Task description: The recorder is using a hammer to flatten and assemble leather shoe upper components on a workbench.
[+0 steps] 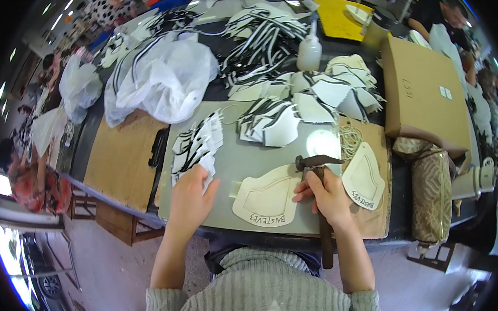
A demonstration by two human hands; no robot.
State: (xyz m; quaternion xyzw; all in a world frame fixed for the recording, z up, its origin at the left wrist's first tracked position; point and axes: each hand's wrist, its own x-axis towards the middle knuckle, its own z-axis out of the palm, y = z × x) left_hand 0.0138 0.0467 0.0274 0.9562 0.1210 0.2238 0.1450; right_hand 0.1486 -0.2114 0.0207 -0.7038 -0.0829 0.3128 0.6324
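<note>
Far left of the desk [119, 165]: a translucent plastic bag [163, 78] lies open and slumped. What it holds cannot be told through the film. A second, smaller bag [79, 87] hangs off the desk's left edge, contents likewise hidden.

Next right, on the grey work mat [243, 155]: a fanned stack of black-and-white cut pieces [196, 144]. Your left hand [190, 200] rests at the near end of that stack, fingers loosely spread on the lowest piece and touching it, not clenched round anything.

Centre: a cream-coloured cut panel [266, 198] lies flat on the mat, just beside your left hand and under the hammer. Your right hand [328, 196] is clenched on the hammer [319, 165] close up under its head, with the long handle running back toward your body. The head sits at the panel's upper right corner.

Judgement: the step in hand looks like tapping down the panel while the left hand fetches or steadies the next piece. The next move calls for a short, flat stroke, with the left fingers kept off the struck area.

Right of the hammer: a second cream panel [363, 178] lies on brown board, beside a tangle of pale cord.

Behind, mid-desk: a squeeze bottle [310, 49], upright, its level unreadable.

Far right: a closed cardboard box [427, 94], contents unseen, and a gold patterned pouch [430, 190] in front of it, shut.
</note>
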